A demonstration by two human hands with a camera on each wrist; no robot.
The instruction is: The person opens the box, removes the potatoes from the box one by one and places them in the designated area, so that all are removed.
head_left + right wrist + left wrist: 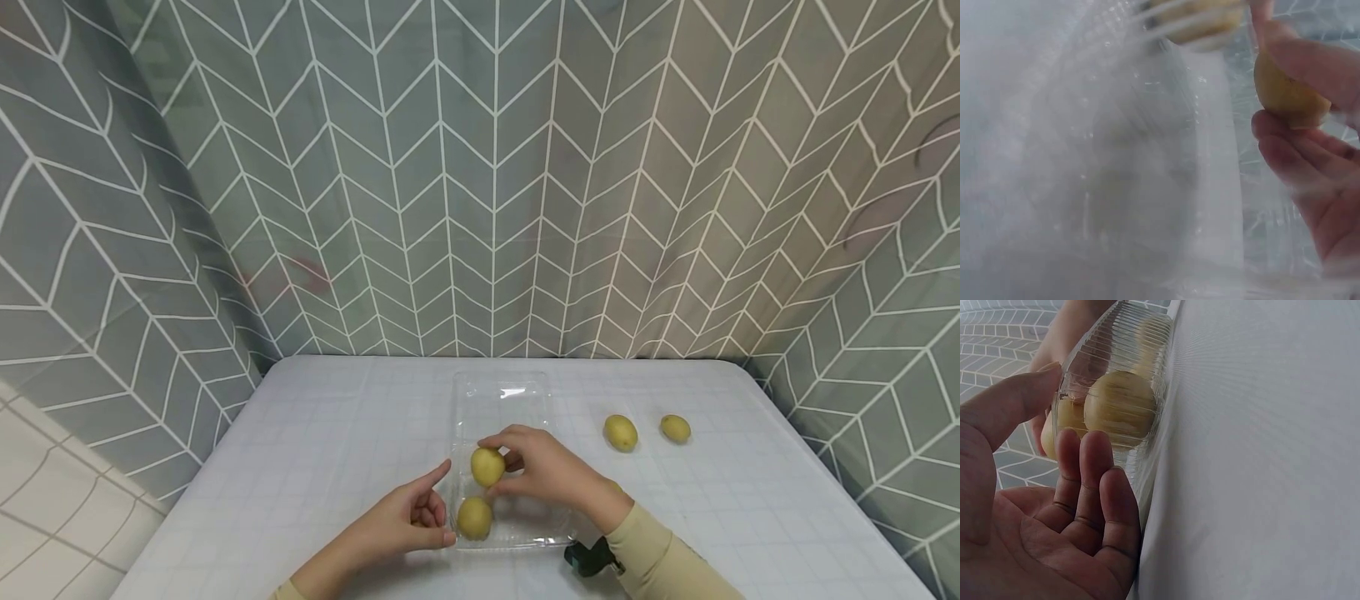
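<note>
My right hand (543, 467) pinches a yellow lemon (487, 467) between thumb and fingers, over the clear plastic box (525, 533). In the right wrist view the fingertips close around this lemon (1288, 94). A second lemon (475, 518) sits in the box's near left corner, seen through the ribbed wall in the left wrist view. Beside that wall, my left hand (412, 517) has its fingers loosely bent. Its fingertips (1094, 440) are right at the plastic, and the thumb tip reaches the rim.
Two lemons, one larger (621, 433) and one smaller (676, 428), lie on the white-covered table (330, 433) to the right. The box's transparent lid (498, 400) lies folded back behind it. A patterned curtain (495, 208) hangs along the table's far edge.
</note>
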